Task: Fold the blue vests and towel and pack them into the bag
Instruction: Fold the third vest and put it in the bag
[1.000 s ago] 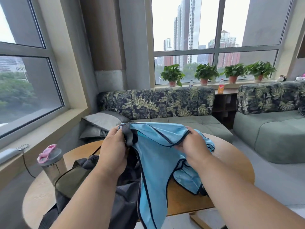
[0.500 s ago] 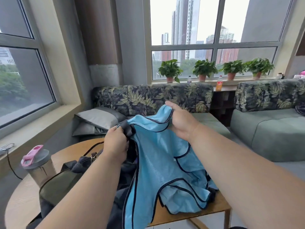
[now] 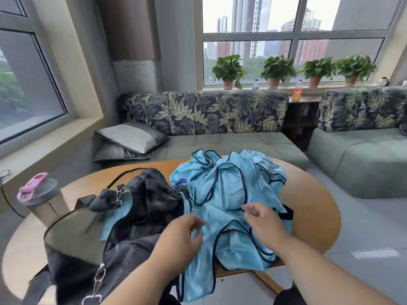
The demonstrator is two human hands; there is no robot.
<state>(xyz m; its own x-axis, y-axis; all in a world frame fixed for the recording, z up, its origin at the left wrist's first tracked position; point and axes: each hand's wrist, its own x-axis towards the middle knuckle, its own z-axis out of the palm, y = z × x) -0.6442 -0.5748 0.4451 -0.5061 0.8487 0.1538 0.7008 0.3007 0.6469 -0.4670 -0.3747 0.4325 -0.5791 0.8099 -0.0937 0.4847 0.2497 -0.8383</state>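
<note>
A crumpled heap of light blue vests (image 3: 229, 194) with dark piping lies on the round wooden table (image 3: 312, 212); one vest hangs over the front edge. To their left sits the dark mesh and olive bag (image 3: 141, 208), open, with a light blue towel (image 3: 110, 225) showing under its mesh. My left hand (image 3: 178, 236) hovers over the near vest by the bag, fingers loosely curled and holding nothing. Just over the middle of the heap is my right hand (image 3: 262, 225), its fingers relaxed and empty as well.
A shaker bottle with a pink lid (image 3: 41, 201) stands at the table's left edge. A leaf-print sofa (image 3: 204, 115) with grey cushions (image 3: 130, 137) runs behind the table, and a second sofa (image 3: 361, 155) is at right. Potted plants (image 3: 275, 71) line the windowsill.
Both hands have let go of the blue vest they held up; it now lies on the table heap. The hands have dropped low over it, and the view has tilted down.
</note>
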